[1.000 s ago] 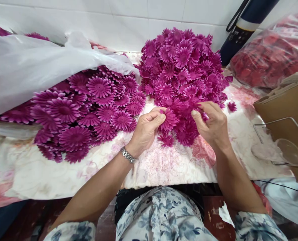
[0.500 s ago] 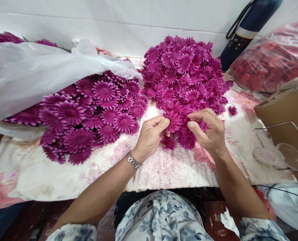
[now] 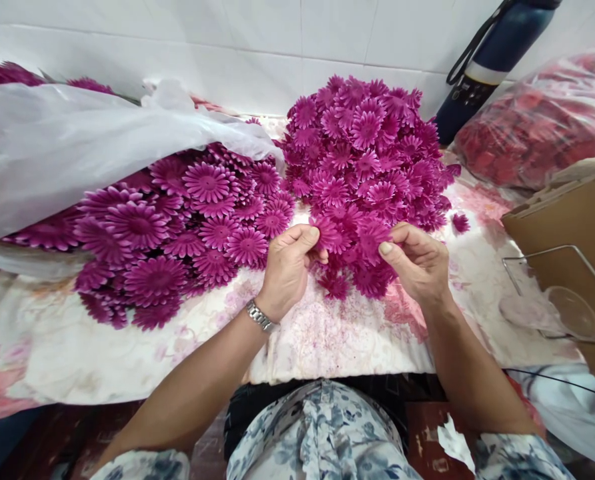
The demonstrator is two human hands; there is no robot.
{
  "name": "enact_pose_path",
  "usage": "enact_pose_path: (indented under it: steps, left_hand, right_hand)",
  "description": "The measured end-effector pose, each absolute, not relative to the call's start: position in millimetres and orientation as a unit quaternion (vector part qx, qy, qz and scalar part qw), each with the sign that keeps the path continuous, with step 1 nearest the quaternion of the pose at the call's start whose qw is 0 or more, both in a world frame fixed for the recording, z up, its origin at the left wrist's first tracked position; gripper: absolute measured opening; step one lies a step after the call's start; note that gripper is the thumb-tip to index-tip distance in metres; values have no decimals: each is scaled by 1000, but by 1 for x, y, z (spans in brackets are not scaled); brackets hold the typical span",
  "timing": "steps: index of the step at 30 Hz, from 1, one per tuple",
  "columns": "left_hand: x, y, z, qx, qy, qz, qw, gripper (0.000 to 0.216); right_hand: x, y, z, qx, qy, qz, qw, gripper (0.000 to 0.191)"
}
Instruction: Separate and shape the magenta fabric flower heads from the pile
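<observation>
Between the thumb and fingers of my left hand (image 3: 288,270) is a magenta artificial flower head (image 3: 326,233), pinched by its left edge. My right hand (image 3: 421,263) pinches another flower head (image 3: 373,240) by its right edge. Both flower heads look like thin, daisy-shaped petal layers, held a short way apart. Just behind and below them rises a large heap of loose magenta flower heads (image 3: 362,147). To the left of my left hand lies a second pile of magenta flowers (image 3: 157,227), larger and flatter, partly under a white plastic sheet (image 3: 102,127).
A dark blue bottle (image 3: 502,53) leans by the tiled wall, next to a clear bag of red flower pieces (image 3: 532,130). At right stand a cardboard box (image 3: 567,227) and a clear plastic cup (image 3: 572,312). One loose flower head (image 3: 460,223) lies on the floral tablecloth (image 3: 217,347).
My left hand has moved slightly left with its flower head. My right thumb and fingers, apart before, have closed on a flower head, and a gap now shows between the two flower heads.
</observation>
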State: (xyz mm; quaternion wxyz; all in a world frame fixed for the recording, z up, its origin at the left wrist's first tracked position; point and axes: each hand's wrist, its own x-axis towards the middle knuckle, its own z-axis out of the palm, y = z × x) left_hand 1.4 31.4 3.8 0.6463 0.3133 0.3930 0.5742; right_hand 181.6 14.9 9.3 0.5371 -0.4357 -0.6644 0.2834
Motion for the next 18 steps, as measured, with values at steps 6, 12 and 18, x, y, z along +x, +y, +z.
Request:
enact_pose_path:
  steps: [6, 12, 18]
  left_hand:
    - [2, 29, -4, 511, 427, 498, 556, 25]
    - [0, 20, 5, 495, 326, 487, 641, 27]
    - [5, 17, 7, 432, 335, 459, 700, 25]
  right_hand:
    - [183, 13, 11, -422, -690, 295, 508, 13]
    - [178, 12, 17, -392, -752, 246, 470, 6]
    - [171, 11, 20, -361, -811, 186, 421, 9]
